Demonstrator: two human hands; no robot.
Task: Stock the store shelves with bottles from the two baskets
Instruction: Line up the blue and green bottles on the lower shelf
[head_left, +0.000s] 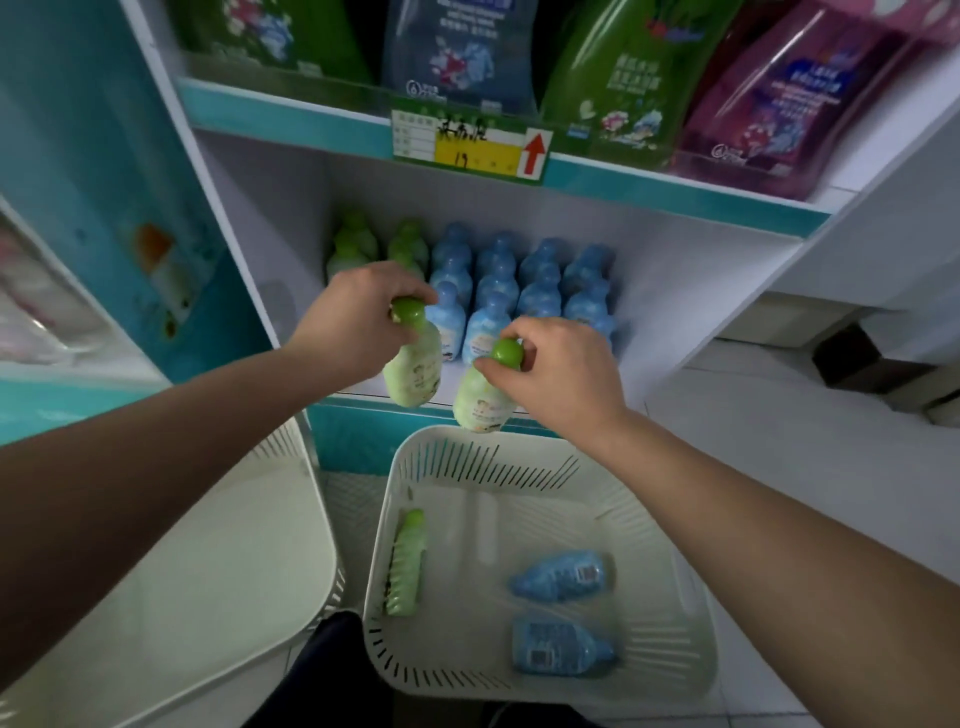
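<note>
Green-capped and pale green in the body, two lotion bottles hang over the front edge of the lower shelf (675, 312). The left grip (358, 317) holds the left green bottle (415, 364) by its cap, fingers curled round it, above the front left part of the shelf. The right grip (561, 369) pinches the cap of the right green bottle (480, 395), which hangs just over the shelf's front edge and the far rim of the right basket (467, 434).

Both bottles point cap up and base down. The left one's long axis is close to upright. The right one slants, its cap leaning right and its base swung left.

The job looks well along. Four rows of blue bottles (519, 280) fill the middle of the shelf from the back towards the front. Two short rows of green bottles (363, 244) stand at the back left, with bare shelf in front of them, where these two likely go. Three bottles are left in the right basket. A green one (408, 564) lies along its left wall, cap towards the shelf. One blue bottle (561, 574) lies with its cap to the left, and another blue bottle (558, 647) lies nearer the person with its cap to the right. Of the left basket (260, 519) only part is in view, and no bottle shows in it.

On the upper shelf stand detergent pouches (457, 47), with a price label (467, 145) on its edge.
</note>
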